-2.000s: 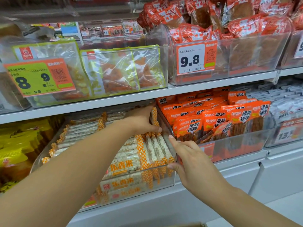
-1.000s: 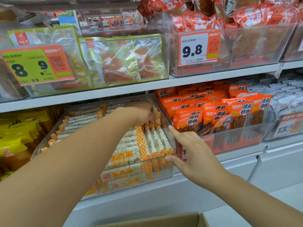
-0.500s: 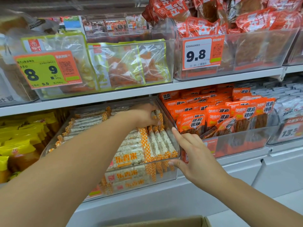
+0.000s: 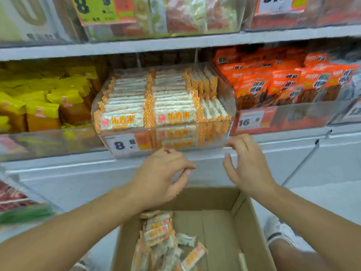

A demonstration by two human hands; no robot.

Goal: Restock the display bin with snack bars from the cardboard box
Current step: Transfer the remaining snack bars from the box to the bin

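Two bare hands hang in the middle of the frame, between the shelf and the cardboard box at the bottom centre. The left hand has its fingers loosely curled with the thumb near the forefinger, holding nothing that shows. The right hand has its fingers spread and slightly bent, empty, its fingertips close to the lower right corner of the display bin; motion blur hides whether they touch it.

This clear bin sits in the upper centre, packed with rows of white-and-orange snack bars, with a price tag on its front. More snack bars lie in a loose heap at the left side of the open box. Yellow packets fill the bin to the left, orange packets the one to the right.
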